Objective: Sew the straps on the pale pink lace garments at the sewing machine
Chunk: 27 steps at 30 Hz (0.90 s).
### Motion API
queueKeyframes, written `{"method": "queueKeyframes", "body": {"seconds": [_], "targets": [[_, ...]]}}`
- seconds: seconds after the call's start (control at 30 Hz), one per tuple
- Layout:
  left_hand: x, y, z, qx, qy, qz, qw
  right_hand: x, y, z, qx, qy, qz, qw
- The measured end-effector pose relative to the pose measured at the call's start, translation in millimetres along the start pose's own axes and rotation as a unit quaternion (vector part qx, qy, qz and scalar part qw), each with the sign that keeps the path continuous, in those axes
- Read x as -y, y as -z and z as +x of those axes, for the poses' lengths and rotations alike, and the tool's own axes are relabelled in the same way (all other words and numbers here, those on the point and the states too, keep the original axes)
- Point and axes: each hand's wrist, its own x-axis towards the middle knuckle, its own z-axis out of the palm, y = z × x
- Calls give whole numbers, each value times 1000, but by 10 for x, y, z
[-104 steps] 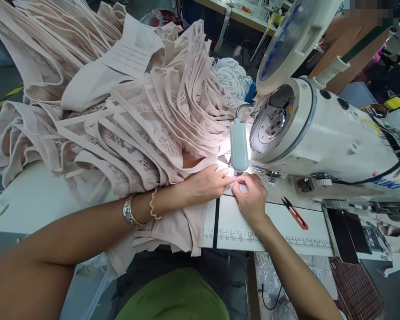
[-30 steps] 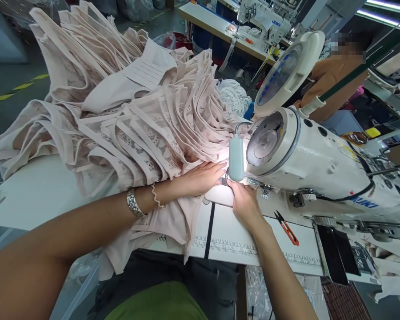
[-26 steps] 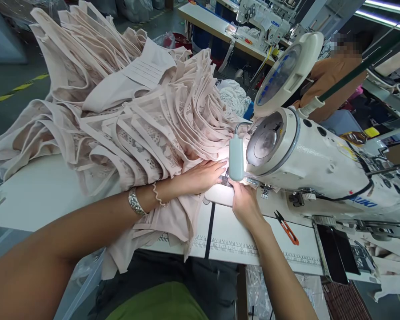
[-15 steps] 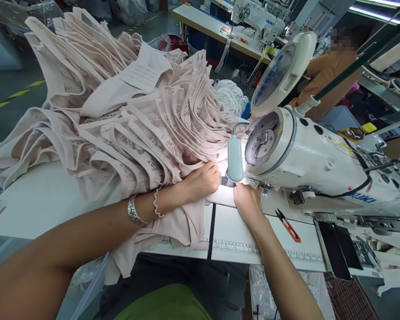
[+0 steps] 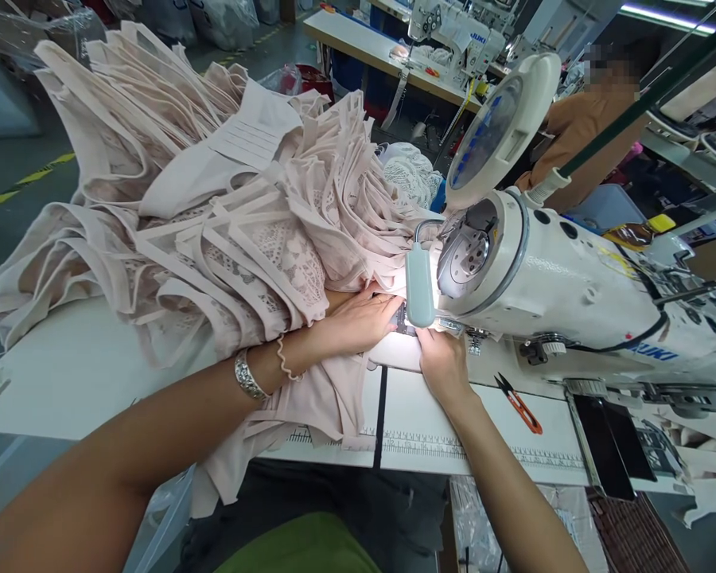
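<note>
pink garments [image 5: 274,263] heaped on the left, running to the needle area. left hand [image 5: 355,325] open, fingers extended over cloth; best kept flat and light, easing the heap's weight so nothing drags. right hand [image 5: 445,362] by the green lamp [image 5: 420,286], fingers bent, grip hidden, cannot tell; fingertips best clear of the needle. sewing machine [image 5: 578,274] right. versus the earlier frame: left fingers uncurled, lace more spread.
</note>
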Motion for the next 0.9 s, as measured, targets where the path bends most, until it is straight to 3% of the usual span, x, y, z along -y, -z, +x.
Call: {"method": "queueKeyframes", "body": {"seconds": [0.2,0.47,0.73,0.9], "targets": [[-20,12,-6,1,-3,16,1000,-23,-12,-25,-27,2,-7,1000],[-67,53,-4,4,9,30,999,51,102,-7,63,-32,-2,997],[-57,29,3,-12,14,43,999,120,173,29,113,-33,-23,993],[-48,19,2,-11,12,54,998,121,140,28,113,-36,-20,993]]}}
